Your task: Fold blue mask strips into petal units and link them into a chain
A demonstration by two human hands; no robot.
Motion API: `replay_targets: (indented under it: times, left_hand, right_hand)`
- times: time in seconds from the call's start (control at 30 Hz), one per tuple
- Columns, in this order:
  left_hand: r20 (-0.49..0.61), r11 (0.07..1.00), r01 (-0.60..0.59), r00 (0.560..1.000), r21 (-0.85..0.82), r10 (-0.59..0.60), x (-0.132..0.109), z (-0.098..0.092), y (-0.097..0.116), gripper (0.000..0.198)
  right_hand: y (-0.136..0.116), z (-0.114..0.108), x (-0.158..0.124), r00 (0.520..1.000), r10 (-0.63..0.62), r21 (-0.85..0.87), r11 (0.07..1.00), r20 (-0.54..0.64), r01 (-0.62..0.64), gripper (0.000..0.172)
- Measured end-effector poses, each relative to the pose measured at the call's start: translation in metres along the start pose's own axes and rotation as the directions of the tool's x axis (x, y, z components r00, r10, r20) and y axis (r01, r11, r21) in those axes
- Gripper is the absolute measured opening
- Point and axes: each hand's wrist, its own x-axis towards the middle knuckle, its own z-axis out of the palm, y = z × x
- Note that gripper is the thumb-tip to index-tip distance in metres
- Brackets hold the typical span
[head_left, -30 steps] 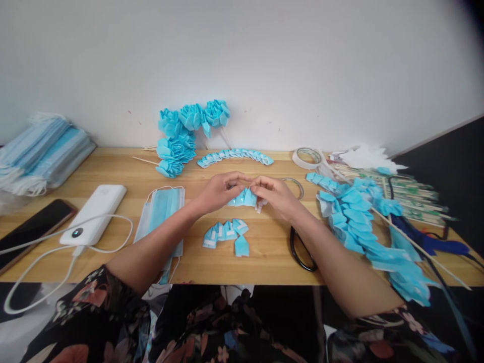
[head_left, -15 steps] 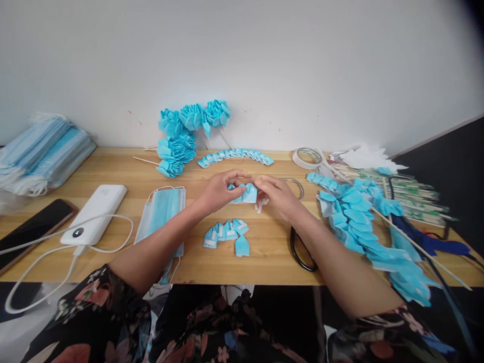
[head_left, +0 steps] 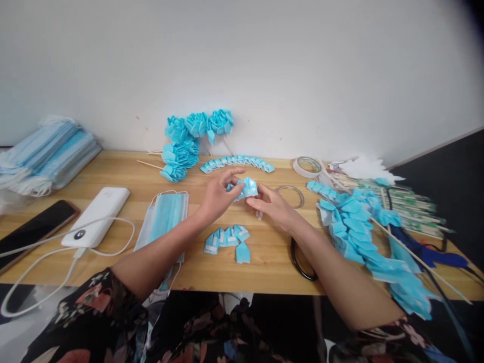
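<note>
A short strip of folded light-blue petals [head_left: 248,187] is held above the table between my two hands. My left hand [head_left: 219,194] pinches its left side between thumb and fingers, with the index finger raised. At its right edge, my right hand [head_left: 273,202] has thumb and fingers closed on the strip. A small white scrap [head_left: 259,215] hangs under the right hand. Nearer me lie a short row of taped petals [head_left: 227,237] and a single blue petal [head_left: 242,252]. A longer curved petal strip [head_left: 237,162] rests beyond my hands.
Blue flowers on sticks [head_left: 179,156] stand by the wall. To the left are stacked face masks [head_left: 49,154], a phone [head_left: 36,229], a power bank [head_left: 96,217] and a mask [head_left: 166,217]. Rightward lie tape [head_left: 307,167], black scissor handles [head_left: 302,262], a petal pile [head_left: 351,222] and a glue gun [head_left: 427,249].
My right hand has turned and lowered its fingers, so thumb and palm side show more. The petal strip has tilted upward. The whole view has shifted slightly.
</note>
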Motion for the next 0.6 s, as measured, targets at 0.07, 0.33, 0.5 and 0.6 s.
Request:
replay_targets:
  times: [0.07, 0.33, 0.5, 0.6]
  left_hand:
    - [0.009, 1.0, 0.004, 1.0, -0.005, -0.004, -0.001, 0.002, 0.0, 0.036]
    - [0.042, 0.986, 0.052, 0.998, -0.158, -0.045, -0.002, 0.004, -0.003, 0.035]
    - [0.146, 0.906, 0.194, 0.978, -0.377, -0.149, 0.0, 0.0, -0.005, 0.045]
    - [0.219, 0.828, 0.271, 0.958, -0.49, -0.184, 0.002, -0.002, -0.01, 0.054]
  right_hand:
    - [0.0, 0.0, 0.0, 1.0, 0.006, -0.031, 0.999, -0.011, -0.007, 0.028]
    - [0.001, -0.001, 0.0, 0.999, 0.011, -0.061, 0.998, -0.04, -0.014, 0.019]
    - [0.007, -0.004, 0.002, 0.999, -0.03, -0.052, 0.998, -0.019, 0.029, 0.017]
    - [0.009, -0.006, 0.003, 0.998, -0.056, -0.031, 0.998, 0.006, 0.056, 0.018]
